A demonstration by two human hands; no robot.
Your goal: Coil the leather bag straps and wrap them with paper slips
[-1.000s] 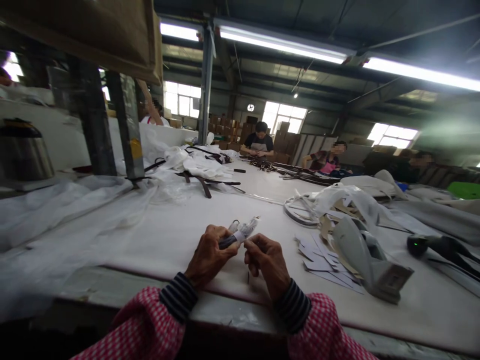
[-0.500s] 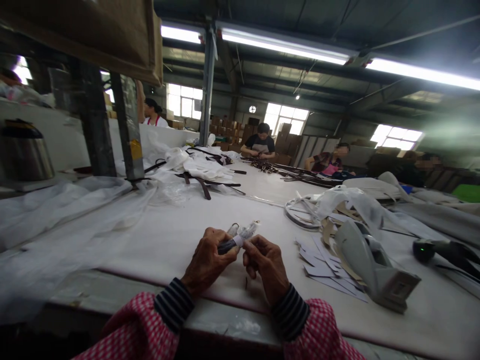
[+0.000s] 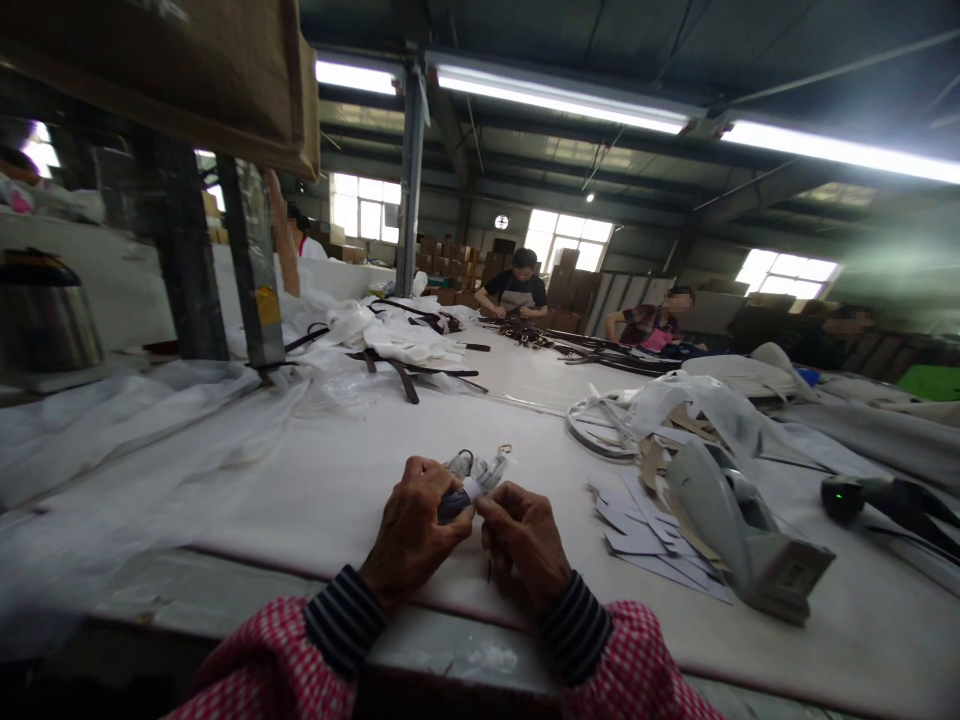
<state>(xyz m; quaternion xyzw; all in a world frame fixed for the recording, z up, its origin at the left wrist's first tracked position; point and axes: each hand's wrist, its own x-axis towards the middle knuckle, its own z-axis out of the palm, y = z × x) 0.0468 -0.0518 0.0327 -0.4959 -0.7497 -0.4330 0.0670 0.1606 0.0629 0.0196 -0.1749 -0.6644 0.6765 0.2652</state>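
scattered papers lie between the right hand and a tape dispenser.

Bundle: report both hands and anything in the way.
Left hand holding bundle. Right hand at its white band. Paper slips off to the right, apart from both hands.

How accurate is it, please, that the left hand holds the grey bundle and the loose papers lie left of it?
In the head view, the left hand holds the grey bundle, but the loose papers lie right of it, not left.
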